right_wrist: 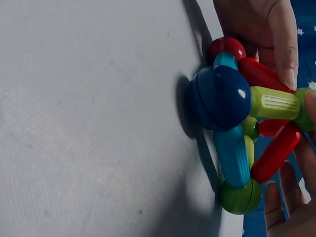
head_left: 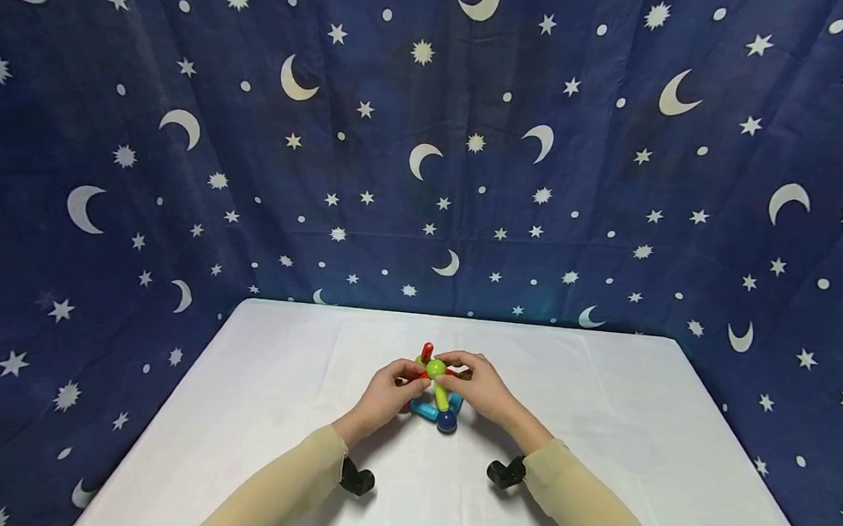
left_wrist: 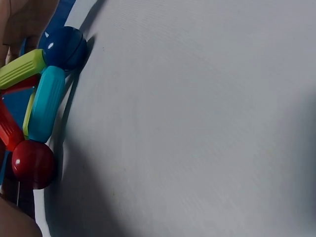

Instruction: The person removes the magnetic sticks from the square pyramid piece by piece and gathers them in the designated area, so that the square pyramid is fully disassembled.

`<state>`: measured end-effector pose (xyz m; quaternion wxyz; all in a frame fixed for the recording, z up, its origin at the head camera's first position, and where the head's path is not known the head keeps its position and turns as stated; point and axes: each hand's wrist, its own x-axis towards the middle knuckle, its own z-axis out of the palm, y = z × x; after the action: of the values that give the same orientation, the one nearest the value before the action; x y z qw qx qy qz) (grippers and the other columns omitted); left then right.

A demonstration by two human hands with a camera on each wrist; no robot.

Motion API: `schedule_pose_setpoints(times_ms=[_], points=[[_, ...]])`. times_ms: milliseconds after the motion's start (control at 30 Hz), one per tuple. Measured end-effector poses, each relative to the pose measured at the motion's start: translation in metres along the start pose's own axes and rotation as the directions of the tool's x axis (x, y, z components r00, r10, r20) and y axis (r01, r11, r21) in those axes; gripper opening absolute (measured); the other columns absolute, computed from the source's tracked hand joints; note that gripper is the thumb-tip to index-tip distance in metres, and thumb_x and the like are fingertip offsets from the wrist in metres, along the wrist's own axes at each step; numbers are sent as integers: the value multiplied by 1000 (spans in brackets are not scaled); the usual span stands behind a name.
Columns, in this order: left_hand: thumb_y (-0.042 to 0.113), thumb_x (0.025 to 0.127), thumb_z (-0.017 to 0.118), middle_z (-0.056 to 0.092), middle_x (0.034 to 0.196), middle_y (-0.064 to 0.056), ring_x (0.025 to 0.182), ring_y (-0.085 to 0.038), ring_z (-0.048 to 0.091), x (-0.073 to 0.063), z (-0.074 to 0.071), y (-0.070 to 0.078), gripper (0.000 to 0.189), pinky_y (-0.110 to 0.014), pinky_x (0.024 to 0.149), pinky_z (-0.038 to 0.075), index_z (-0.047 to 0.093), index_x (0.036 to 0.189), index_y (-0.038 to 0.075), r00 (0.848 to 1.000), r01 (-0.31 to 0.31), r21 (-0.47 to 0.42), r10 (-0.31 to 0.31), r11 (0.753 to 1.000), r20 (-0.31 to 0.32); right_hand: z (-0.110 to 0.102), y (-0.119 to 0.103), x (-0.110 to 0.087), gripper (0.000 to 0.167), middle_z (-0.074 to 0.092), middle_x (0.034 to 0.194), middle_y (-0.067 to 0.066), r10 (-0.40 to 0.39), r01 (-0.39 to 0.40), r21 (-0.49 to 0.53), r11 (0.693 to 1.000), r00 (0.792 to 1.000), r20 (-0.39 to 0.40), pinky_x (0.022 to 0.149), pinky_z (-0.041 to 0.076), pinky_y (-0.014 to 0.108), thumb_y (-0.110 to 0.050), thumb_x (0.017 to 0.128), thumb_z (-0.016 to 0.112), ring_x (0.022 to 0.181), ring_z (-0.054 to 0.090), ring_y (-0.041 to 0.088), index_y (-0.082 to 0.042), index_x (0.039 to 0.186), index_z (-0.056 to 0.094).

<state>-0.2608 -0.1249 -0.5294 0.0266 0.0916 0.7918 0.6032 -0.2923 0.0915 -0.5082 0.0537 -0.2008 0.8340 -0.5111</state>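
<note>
Both hands are at a small frame of coloured rods and balls, like a magnetic stick-and-ball toy, on the white table. A light green ball (head_left: 436, 370) tops it, with a yellow-green rod (head_left: 441, 397) sloping to a dark blue ball (right_wrist: 219, 98). At the base, light blue rods (head_left: 424, 410) run from that ball to a red ball (left_wrist: 33, 164) and a green ball (right_wrist: 241, 196). My left hand (head_left: 386, 392) pinches a red rod (right_wrist: 261, 74) near the top. Opposite, my right hand (head_left: 489, 388) grips the light green ball. Another red rod (head_left: 426, 352) sticks upward behind.
The white-covered table (head_left: 225, 446) reaches back to a dark blue curtain (head_left: 370, 167) printed with moons and stars. Black wrist cameras (head_left: 358, 476) hang below the sleeves, just over the cloth.
</note>
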Motion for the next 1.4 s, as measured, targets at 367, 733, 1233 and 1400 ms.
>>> schedule_pose_setpoints(times_ms=[367,733,1233,1400], points=[[33,97,72,67,106,-3,93,-17,61,2,5,2,27,-31,76,53,71,116,13,999,27,-4,-28,1000,-31,-4,6,3,39,69,123,-2,-36,35,30,999,999,36,99,50,42,-28,96,75,120,59,24,-16,132,69],[29,96,74,65,101,-7,83,-17,57,5,2,0,26,-31,63,53,72,111,8,999,9,16,-9,1000,-37,-2,7,6,36,70,120,-2,-40,36,73,997,998,55,99,48,43,-26,96,75,114,60,21,-15,130,69],[30,97,71,65,102,-4,88,-19,63,-1,-9,1,20,-30,69,52,72,110,15,997,24,37,-21,999,-76,-2,9,7,35,70,117,-4,-48,46,74,996,998,37,96,50,39,-25,96,75,112,60,19,-16,129,68],[34,99,70,66,106,-3,94,-20,61,-6,-23,-2,23,-33,78,48,73,115,17,993,31,34,-27,999,-118,-5,8,5,35,69,118,-4,-27,24,80,996,999,28,97,50,40,-26,95,76,114,60,18,-19,129,68]])
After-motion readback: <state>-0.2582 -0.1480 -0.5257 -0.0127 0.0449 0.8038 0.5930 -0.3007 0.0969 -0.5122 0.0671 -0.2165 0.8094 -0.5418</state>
